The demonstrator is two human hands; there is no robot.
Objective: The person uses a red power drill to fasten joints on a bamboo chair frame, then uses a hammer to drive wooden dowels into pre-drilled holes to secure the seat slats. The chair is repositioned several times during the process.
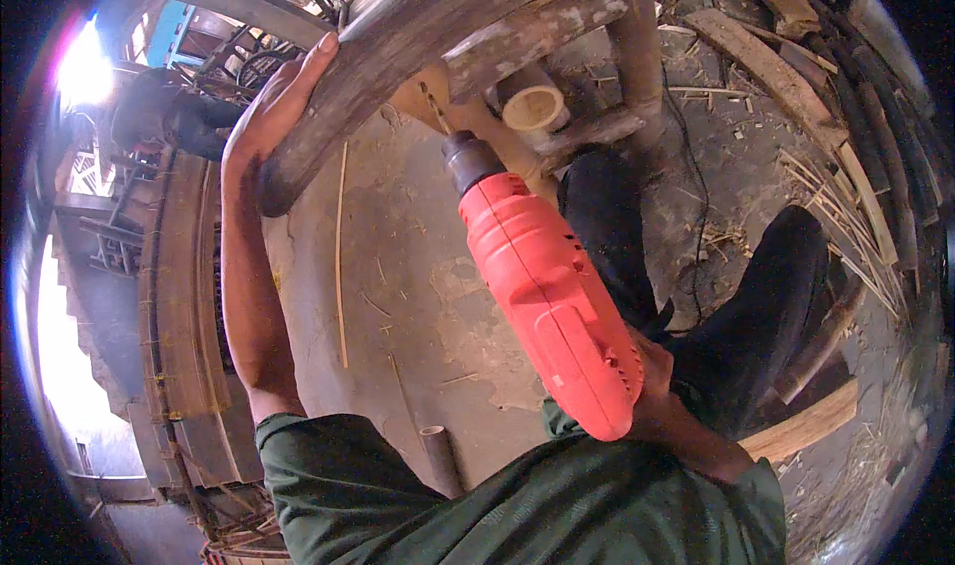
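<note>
A red power drill [557,311] slants across the middle, its black chuck [472,160] toward the top. My right hand [652,371] is closed round its handle, mostly hidden behind the drill body. The drill bit [435,109] reaches a pale cut piece of wood [408,95]; I cannot tell how deep its tip sits. My left hand [274,107] grips a thick, weathered dark-brown pole [368,78], thumb along its upper side and the other fingers mostly hidden. Beside the bit, a shorter mottled pole [537,43] meets the same frame.
A hollow bamboo end [534,107] faces me beyond the chuck. My dark-trousered legs [741,306] extend at right, near a black cord [701,187]. Split bamboo pieces [766,73] and thin strips [846,217] lie farther right. Another person [169,112] bends over at far left, near stacked slats [184,296].
</note>
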